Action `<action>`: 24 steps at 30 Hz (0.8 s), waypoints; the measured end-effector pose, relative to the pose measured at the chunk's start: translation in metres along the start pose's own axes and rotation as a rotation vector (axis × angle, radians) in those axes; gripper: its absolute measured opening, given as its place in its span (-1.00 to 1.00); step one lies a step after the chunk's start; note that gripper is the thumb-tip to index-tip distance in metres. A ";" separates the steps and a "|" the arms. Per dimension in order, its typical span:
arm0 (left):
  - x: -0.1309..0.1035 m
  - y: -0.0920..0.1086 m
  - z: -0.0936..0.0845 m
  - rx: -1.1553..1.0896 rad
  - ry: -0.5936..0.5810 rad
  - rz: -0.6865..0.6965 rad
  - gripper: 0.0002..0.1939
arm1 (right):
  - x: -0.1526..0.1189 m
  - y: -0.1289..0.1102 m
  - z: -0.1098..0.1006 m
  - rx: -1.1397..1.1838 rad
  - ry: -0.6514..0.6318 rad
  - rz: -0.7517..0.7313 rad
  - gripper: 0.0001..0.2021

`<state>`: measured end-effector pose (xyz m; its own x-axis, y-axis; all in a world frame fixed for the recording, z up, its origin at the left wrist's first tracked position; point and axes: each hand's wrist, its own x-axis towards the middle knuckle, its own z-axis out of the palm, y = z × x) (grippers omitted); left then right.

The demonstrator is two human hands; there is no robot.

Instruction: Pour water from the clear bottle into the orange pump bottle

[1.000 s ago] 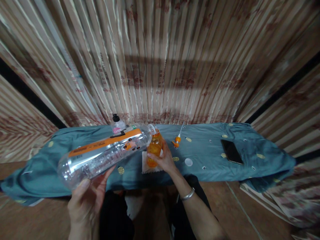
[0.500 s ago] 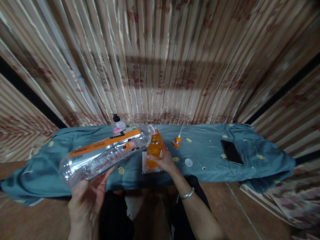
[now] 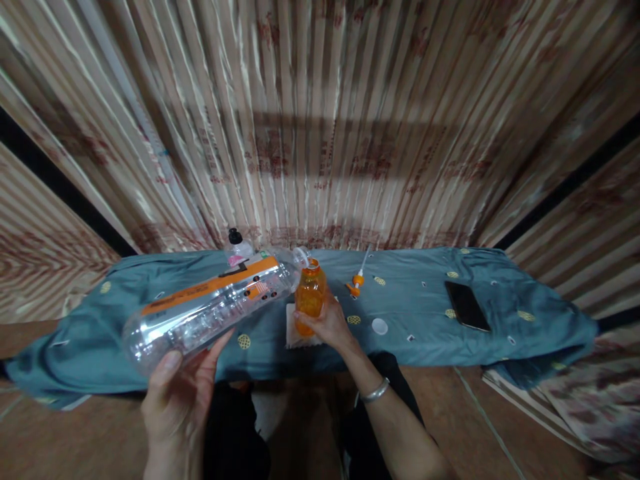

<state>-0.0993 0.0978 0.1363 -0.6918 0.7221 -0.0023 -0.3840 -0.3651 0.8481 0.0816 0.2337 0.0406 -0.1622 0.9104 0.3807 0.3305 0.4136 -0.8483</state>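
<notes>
My left hand [image 3: 180,393] grips a large clear plastic bottle [image 3: 215,310] with an orange and silver label from below. The bottle leans over, base low at the left and uncapped mouth at the upper right. Its mouth is right beside the open neck of an orange see-through bottle [image 3: 311,293]; I cannot tell whether they touch. Wrapped around the orange bottle is my right hand [image 3: 327,323], holding it upright over a pale folded cloth [image 3: 294,327]. To the right of it lies an orange pump top [image 3: 357,281] with a clear tube.
Teal patterned fabric [image 3: 415,313] covers the narrow table. A black phone [image 3: 467,305] and a white disc [image 3: 379,326] lie on the right side. Behind the large bottle stands a small clear bottle [image 3: 241,250] with a black cap. A striped curtain [image 3: 320,133] hangs along the back.
The large bottle's mouth has drawn slightly left from the orange bottle's neck, whose rim now shows more. Both hands keep their holds. The whole view has shifted a little.
</notes>
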 end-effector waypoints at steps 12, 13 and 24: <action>0.001 0.002 -0.001 0.039 -0.031 0.047 -0.77 | -0.001 0.001 -0.003 -0.016 -0.001 -0.012 -0.43; 0.001 0.002 -0.001 0.039 -0.030 0.049 -0.76 | -0.001 0.001 -0.002 -0.013 -0.002 -0.004 -0.42; 0.005 0.000 -0.003 0.037 0.016 0.061 -0.56 | -0.003 0.006 0.001 -0.020 0.013 -0.009 -0.27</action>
<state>-0.1047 0.0997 0.1345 -0.7232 0.6893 0.0418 -0.3181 -0.3862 0.8658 0.0833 0.2341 0.0339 -0.1528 0.9065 0.3935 0.3474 0.4221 -0.8374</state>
